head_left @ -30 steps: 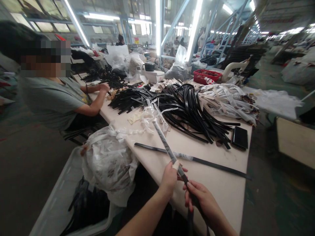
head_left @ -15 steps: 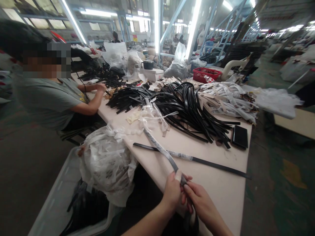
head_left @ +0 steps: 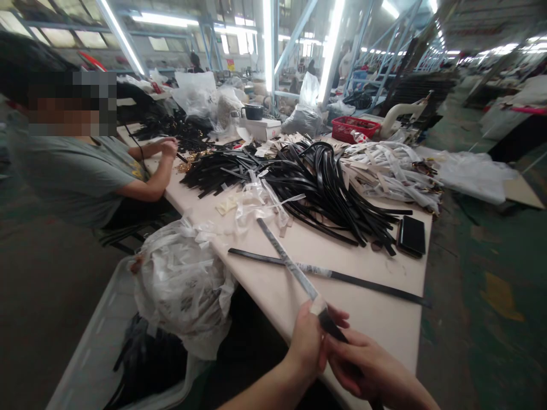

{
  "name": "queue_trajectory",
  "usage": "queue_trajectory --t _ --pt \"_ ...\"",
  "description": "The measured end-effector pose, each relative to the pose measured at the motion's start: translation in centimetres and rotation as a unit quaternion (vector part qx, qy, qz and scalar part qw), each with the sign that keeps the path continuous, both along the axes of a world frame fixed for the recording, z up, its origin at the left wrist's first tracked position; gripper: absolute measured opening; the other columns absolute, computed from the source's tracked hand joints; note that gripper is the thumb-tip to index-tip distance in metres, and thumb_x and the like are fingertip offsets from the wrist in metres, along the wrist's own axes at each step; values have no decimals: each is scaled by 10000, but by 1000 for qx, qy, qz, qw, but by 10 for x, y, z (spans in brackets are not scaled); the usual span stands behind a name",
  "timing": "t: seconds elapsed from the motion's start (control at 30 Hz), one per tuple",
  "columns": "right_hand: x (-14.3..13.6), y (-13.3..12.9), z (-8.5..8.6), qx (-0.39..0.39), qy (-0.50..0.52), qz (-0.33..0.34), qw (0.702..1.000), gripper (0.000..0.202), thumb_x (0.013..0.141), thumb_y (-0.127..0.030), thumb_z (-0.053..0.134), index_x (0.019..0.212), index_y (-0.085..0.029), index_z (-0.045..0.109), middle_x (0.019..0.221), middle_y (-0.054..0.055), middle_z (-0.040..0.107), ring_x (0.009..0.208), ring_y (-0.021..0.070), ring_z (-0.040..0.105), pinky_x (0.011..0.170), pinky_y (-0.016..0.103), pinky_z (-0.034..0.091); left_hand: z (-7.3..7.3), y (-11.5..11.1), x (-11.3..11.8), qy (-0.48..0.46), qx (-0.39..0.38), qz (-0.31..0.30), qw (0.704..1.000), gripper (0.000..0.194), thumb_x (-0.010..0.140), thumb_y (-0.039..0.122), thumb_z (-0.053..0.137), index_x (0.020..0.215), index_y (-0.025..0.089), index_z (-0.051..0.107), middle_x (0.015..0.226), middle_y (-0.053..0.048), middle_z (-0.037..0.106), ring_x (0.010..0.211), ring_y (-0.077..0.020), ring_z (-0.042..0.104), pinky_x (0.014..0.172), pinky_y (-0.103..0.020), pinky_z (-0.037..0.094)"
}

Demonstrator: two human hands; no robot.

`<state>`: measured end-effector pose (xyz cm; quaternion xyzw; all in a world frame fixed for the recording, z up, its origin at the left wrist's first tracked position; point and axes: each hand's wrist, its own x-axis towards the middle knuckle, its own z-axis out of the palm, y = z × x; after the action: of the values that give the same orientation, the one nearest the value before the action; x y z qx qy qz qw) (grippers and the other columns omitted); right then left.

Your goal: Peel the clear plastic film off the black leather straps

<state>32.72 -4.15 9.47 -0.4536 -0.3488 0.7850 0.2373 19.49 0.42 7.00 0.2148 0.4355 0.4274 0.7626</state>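
Near the front edge of the table (head_left: pixel 376 327), my left hand (head_left: pixel 310 336) is closed on a long black strap (head_left: pixel 284 256), its thumb lying along the top. A clear or whitish film covers part of that strap, which points away from me over the table. My right hand (head_left: pixel 361 361) grips the same strap closer to my body, where the lower end drops out of sight. Another black strap (head_left: pixel 371 283) with a whitish wrapped stretch lies crosswise under the held one. Beyond them spreads a heap of black straps (head_left: pixel 322 182).
To the left a co-worker (head_left: pixel 81 159) sits with hands over the table. A plastic bag of film scraps (head_left: pixel 179 285) rests at a white bin (head_left: pixel 92 330) holding black strips. A black phone or wallet (head_left: pixel 411 236), white-wrapped straps (head_left: pixel 393 165) and a red basket (head_left: pixel 354 128) lie farther off.
Both hands have shifted slightly right and down with the strap. The strap now lies straighter, and more of its black part shows at my fingers.
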Motion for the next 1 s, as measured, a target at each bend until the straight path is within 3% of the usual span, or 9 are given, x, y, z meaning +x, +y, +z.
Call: queue_trajectory --t 0.1,0.2,0.3,0.37,0.47,0.57,0.63,0.83,1.0 --pt "4 -1 5 62 -77 -28 995 438 924 -598 516 1001 -170 574 610 -22 622 359 44 395 370 168 232 2 16 -5 41 31 49 997 404 908 514 498 869 129 615 930 -169 736 779 -250 689 768 -398 524" --pt "0 -4 -6 105 -199 -62 972 493 936 -633 437 863 -168 583 600 -1 622 407 80 508 395 178 321 -5 24 -6 63 44 30 997 399 909 509 509 889 125 615 948 -162 731 778 -239 689 766 -383 523" --pt "-7 -5 -27 104 -276 -70 953 545 940 -649 367 820 -168 593 504 -3 599 322 91 458 343 194 281 -22 3 6 63 22 14 998 404 891 516 533 905 122 624 887 -139 722 718 -213 676 659 -320 513" --pt "-11 -5 -39 123 -291 -83 945 555 937 -648 365 768 -170 593 488 -1 592 313 95 454 339 202 291 -32 -15 14 71 -12 1 997 379 867 497 562 913 126 622 697 -76 676 528 -164 595 488 -263 435" --pt "-16 -7 -50 153 -273 -114 943 544 929 -641 398 721 -174 586 505 -4 586 349 97 470 362 205 317 -35 -19 13 50 -63 -8 997 298 842 425 576 914 138 606 576 -26 618 397 -130 491 384 -233 333" --pt "-23 -11 -54 130 -255 -114 951 516 928 -634 412 821 -172 612 482 -22 575 329 93 414 353 207 264 -26 3 1 -21 -89 56 994 239 845 372 562 931 150 581 837 -118 729 625 -190 670 550 -278 498" --pt "-30 -13 -55 115 -266 -118 950 510 933 -624 412 819 -172 619 447 -28 551 335 100 403 368 213 265 -24 11 -3 -31 -87 96 991 223 865 374 542 935 163 555 955 -149 740 721 -219 706 658 -331 539" --pt "-48 -9 -57 201 -283 -156 925 510 926 -598 459 682 -178 613 626 52 645 618 187 606 580 257 444 -41 -24 4 29 -91 109 989 228 844 387 615 857 166 563 849 -129 743 717 -228 703 686 -321 533" --pt "-53 -15 -59 165 -282 -136 935 536 934 -633 416 750 -176 626 481 -8 558 457 155 509 482 245 374 -31 8 -18 -10 -101 148 984 261 880 411 552 965 165 553 913 -155 742 661 -229 701 642 -353 542"
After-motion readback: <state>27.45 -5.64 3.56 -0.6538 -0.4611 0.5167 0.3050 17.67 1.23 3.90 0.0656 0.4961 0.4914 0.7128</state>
